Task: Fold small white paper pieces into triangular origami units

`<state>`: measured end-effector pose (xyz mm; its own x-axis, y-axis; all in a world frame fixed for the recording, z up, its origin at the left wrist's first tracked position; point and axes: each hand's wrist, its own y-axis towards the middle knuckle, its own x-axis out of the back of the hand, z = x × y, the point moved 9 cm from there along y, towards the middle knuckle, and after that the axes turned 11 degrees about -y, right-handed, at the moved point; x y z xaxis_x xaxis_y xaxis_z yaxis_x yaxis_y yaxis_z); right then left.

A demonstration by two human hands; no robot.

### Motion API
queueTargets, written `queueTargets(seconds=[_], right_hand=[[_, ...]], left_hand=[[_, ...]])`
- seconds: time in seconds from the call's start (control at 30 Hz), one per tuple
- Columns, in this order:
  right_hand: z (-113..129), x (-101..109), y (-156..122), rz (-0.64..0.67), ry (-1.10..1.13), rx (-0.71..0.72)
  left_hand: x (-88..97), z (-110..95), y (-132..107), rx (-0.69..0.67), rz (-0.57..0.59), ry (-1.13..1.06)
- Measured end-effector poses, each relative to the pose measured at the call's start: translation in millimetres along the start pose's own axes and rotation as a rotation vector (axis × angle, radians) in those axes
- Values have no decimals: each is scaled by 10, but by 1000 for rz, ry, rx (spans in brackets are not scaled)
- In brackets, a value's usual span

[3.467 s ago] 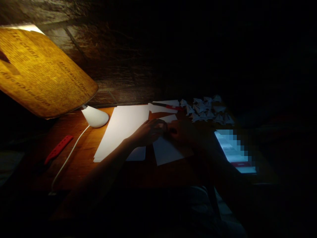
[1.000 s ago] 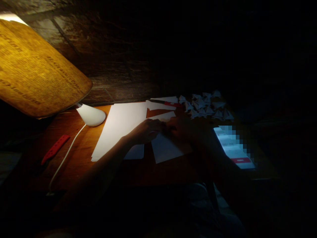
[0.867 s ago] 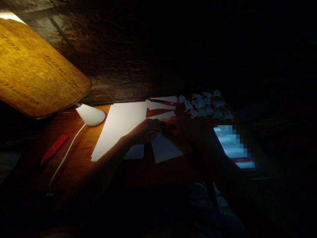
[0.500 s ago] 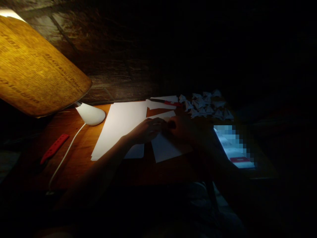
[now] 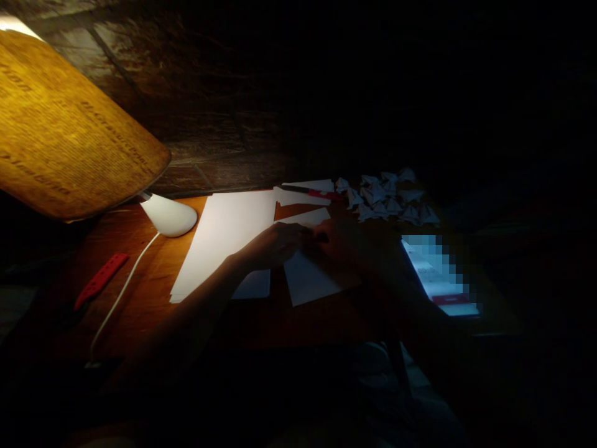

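My left hand [image 5: 280, 242] and my right hand [image 5: 333, 235] meet above a loose white sheet of paper [image 5: 310, 283] on the wooden table. The fingers of both are closed and bunched together at the fingertips. Deep shadow covers them, so whatever sits between them cannot be made out. Left of the hands lies a stack of white paper [image 5: 233, 221], partly under my left forearm. Beyond them, a dark blade with a red handle [image 5: 321, 195] rests across smaller paper pieces [image 5: 296, 198].
Several folded paper shapes [image 5: 373, 193] cluster at the back right. A lit tablet or phone [image 5: 433, 274] lies near the right edge. On the left stand a lamp with a printed shade [image 5: 79, 130] and white base [image 5: 170, 214], its cord [image 5: 124, 289], and a red power strip [image 5: 102, 280].
My left hand has turned slightly, and its fingers now sit lower and darker against my right hand. The whole view has shifted a few pixels; the objects on the table have stayed put.
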<state>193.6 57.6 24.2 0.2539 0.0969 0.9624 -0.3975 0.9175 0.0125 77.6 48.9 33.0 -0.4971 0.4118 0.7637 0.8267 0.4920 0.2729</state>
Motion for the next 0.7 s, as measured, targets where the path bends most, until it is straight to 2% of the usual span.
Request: queueTargets(seconds=[0.4,0.7], right_hand=[[-23,44,-6,-8,-3,-12],[-146,-93,25,-54,106,-103]], left_hand=[[28,23,-31,-25,-24,-28],[7,23,-28,-74,-19,-20]])
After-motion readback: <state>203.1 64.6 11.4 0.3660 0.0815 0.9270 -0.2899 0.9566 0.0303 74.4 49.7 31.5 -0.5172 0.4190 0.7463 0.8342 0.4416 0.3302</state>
